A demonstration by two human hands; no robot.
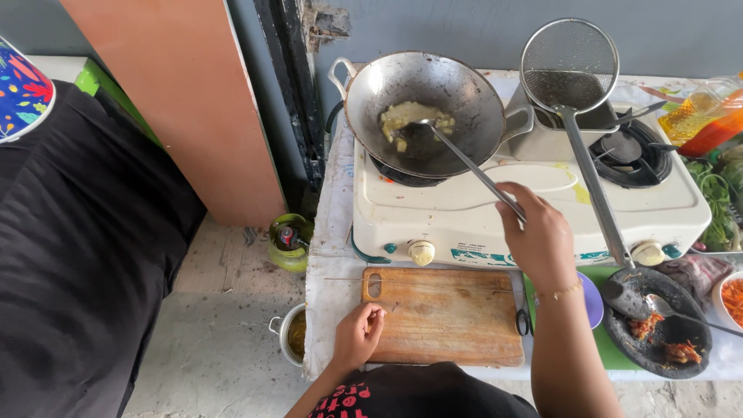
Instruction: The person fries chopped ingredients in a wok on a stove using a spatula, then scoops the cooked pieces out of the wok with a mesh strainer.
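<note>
My right hand [535, 236] grips the long handle of a metal spatula [464, 161] whose blade rests in a grey wok [424, 108] among pale yellow food bits [410, 118]. The wok sits tilted on the left burner of a white two-burner gas stove [464, 213]. My left hand [357, 333] rests with curled fingers on the left edge of a wooden cutting board [445, 316] in front of the stove, holding nothing.
A wire-mesh skimmer [570, 66] leans over a metal pot by the right burner [631, 159]. A stone mortar [658, 325] with red chili paste, leafy greens [720, 193], an oil bottle [708, 116], a floor pot [288, 333], and a green gas cylinder [290, 240] surround.
</note>
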